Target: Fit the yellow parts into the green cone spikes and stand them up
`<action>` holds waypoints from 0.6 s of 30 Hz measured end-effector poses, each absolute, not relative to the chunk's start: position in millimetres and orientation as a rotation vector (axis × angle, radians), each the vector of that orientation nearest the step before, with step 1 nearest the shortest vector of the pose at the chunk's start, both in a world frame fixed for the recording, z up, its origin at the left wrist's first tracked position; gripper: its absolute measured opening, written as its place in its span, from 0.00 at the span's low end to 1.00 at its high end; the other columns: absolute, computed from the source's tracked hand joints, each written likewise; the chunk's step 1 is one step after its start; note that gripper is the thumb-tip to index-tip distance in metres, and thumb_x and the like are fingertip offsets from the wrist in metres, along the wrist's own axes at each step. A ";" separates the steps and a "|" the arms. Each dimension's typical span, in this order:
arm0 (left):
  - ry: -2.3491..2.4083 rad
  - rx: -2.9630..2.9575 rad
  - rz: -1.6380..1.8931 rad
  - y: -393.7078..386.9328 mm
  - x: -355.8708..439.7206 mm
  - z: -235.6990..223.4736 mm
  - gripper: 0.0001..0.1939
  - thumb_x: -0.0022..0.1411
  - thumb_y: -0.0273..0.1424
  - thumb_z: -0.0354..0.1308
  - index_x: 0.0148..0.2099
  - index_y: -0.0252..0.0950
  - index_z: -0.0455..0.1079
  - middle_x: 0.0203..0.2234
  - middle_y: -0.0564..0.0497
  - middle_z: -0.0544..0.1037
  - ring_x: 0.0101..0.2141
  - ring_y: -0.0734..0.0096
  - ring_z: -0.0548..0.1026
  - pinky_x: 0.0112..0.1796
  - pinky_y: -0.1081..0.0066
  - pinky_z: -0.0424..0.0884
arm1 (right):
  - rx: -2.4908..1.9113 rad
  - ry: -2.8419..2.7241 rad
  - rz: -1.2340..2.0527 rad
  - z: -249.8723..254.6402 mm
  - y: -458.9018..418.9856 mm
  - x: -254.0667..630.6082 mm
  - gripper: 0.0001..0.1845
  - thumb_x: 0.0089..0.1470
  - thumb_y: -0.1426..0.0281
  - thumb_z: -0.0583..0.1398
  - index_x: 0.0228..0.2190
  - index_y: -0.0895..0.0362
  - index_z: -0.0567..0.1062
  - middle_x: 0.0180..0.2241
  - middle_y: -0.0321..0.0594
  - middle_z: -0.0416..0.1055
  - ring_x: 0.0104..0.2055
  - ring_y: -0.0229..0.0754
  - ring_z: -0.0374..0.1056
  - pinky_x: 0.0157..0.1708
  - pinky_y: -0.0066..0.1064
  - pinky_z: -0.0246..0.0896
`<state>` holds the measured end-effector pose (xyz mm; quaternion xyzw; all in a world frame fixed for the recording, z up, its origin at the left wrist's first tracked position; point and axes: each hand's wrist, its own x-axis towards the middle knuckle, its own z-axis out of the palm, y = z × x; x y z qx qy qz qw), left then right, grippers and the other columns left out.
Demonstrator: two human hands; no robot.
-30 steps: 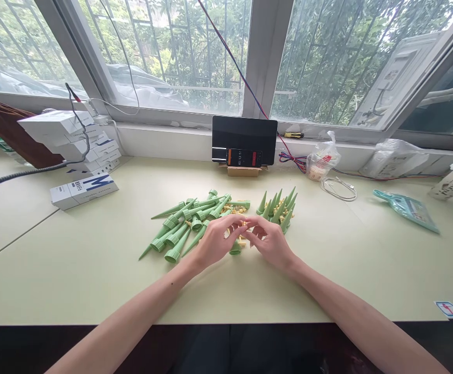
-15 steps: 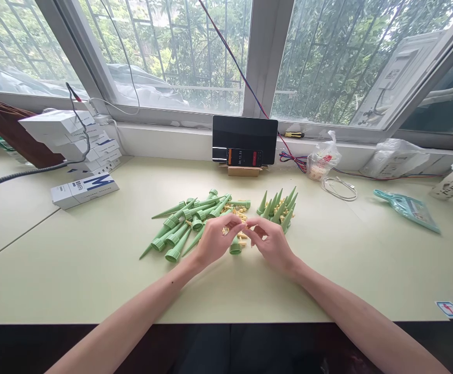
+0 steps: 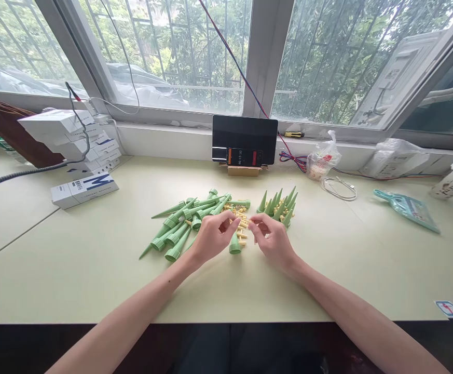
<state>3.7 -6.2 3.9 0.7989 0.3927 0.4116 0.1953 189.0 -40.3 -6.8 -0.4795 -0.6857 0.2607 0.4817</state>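
My left hand is closed in a pinch, thumb against the fingertips, above a green plastic watering spike whose open collar faces me. Whatever lies between those fingertips cannot be made out. Facing it a short gap away, my right hand is also pinched, its fingertips beside small yellow valve pieces; any item in its grip is too small to name. Left of my hands lies a loose pile of green spikes. Beyond my right hand, several spikes stand points up, with yellow bits among them.
A phone showing a timer leans against a black screen at the back. White boxes are at the left. A coiled white cable, a bagged cup and a teal dustpan lie right on the pale table.
My hands were touching at the fingertips and have drawn apart, the left one moving slightly left and down. More of the yellow pieces and the near spike now shows between them.
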 end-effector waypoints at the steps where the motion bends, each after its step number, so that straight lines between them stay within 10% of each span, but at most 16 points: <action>1: 1.084 2.279 1.091 -5.8 2.8 2.8 0.12 0.67 0.35 0.53 0.31 0.36 0.69 0.14 0.60 0.61 0.17 0.79 0.56 0.23 0.75 0.56 | -1.180 -1.670 0.618 -6.7 -40.0 189.3 0.10 0.62 0.62 0.57 0.37 0.56 0.72 0.32 0.40 0.74 0.23 0.36 0.66 0.22 0.28 0.62; 18: 1.155 2.503 0.567 -7.6 2.1 2.0 0.15 0.64 0.42 0.54 0.31 0.37 0.71 0.15 0.58 0.65 0.18 0.76 0.60 0.26 0.74 0.53 | -1.184 -1.700 0.618 -10.4 -37.3 190.6 0.10 0.63 0.64 0.55 0.38 0.57 0.73 0.29 0.39 0.73 0.26 0.39 0.68 0.25 0.29 0.63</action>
